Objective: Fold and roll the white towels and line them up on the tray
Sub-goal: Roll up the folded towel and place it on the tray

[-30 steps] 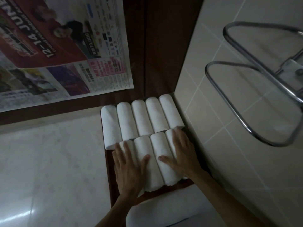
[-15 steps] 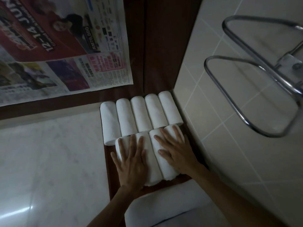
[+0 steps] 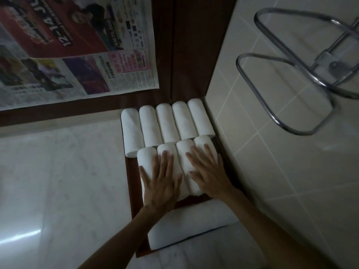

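In the head view, a pale marble counter (image 3: 58, 181) meets a tiled wall (image 3: 291, 152) bearing a chrome rack (image 3: 287, 74), with a newspaper (image 3: 73, 49) hung behind, and a dark wooden tray (image 3: 129, 183) sits in the corner. Nine rolled white towels fill it in two rows, long axes running away from the person: the back row (image 3: 167, 123) of five, the front row (image 3: 147, 158) of four. The left hand (image 3: 163, 183) and right hand (image 3: 209, 175) press flat, fingers straight, on that front row, while a larger roll (image 3: 190, 226) lies crosswise just nearer, under both wrists, roughly equally near either hand.
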### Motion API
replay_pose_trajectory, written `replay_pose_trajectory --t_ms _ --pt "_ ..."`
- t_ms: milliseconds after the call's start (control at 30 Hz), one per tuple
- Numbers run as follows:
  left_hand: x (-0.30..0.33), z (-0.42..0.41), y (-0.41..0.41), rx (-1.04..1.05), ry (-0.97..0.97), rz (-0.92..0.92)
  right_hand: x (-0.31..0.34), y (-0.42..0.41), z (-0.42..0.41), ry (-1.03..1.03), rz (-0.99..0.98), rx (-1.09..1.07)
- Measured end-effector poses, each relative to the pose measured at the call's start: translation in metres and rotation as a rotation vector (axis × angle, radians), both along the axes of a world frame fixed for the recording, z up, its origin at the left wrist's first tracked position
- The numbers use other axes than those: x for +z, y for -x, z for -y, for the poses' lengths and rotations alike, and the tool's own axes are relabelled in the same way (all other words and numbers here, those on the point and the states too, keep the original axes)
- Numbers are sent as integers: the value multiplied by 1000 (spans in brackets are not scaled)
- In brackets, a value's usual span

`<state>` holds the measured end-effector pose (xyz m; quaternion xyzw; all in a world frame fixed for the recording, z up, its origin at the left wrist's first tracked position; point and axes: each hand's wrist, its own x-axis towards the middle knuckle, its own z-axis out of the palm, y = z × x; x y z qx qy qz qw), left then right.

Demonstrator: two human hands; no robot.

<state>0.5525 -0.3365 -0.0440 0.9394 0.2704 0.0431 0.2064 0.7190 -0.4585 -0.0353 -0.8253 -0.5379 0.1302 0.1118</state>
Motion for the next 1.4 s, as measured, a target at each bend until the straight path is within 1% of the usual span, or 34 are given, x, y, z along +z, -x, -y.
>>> replay_pose_trajectory --t_ms 33,67,133,200,267,400,533,667,733,800,833,900,933,1133,1200,1267,1333,1400 --pt "3 -3 3 -53 17 -4 4 -7 6 15 -71 49" --pt "6 -7 8 -112 31 -15 9 -12 12 32 -90 105" --pt "8 -16 15 -212 -42 -38 14 -17 22 101 35 206" --pt "7 -21 18 -256 -110 -76 11 -18 24 161 123 235" --pt "3 -23 17 -252 -111 -81 4 -16 22 135 145 225" --pt "1 -21 13 -255 -121 -31 -4 -18 19 49 166 214" --pt "-3 -22 13 -269 -125 4 -7 -19 18 34 136 218" --pt "1 -22 11 -262 -108 -15 -3 -20 19 53 129 233" --pt "5 -24 14 -264 -86 24 2 -22 20 19 52 212" --pt "10 -25 19 -215 24 128 3 -21 20 -62 -50 110" --pt "11 -25 20 -148 93 177 1 -19 19 -96 -56 49" --pt "9 -21 20 3 195 208 -7 -16 16 -117 13 -16" --pt "6 -20 18 50 210 210 -13 -16 14 -104 40 -24" --pt "3 -18 14 87 184 189 -14 -18 11 -40 57 -34" --pt "8 -24 8 158 183 211 -5 -21 3 -57 0 -63" --pt "11 -46 -11 275 136 238 7 -36 -16 -109 -15 -106" --pt "9 -79 -37 374 81 173 15 -61 -44 -74 31 -120" --pt "5 -109 -59 381 29 51 15 -83 -71 -7 80 -123"
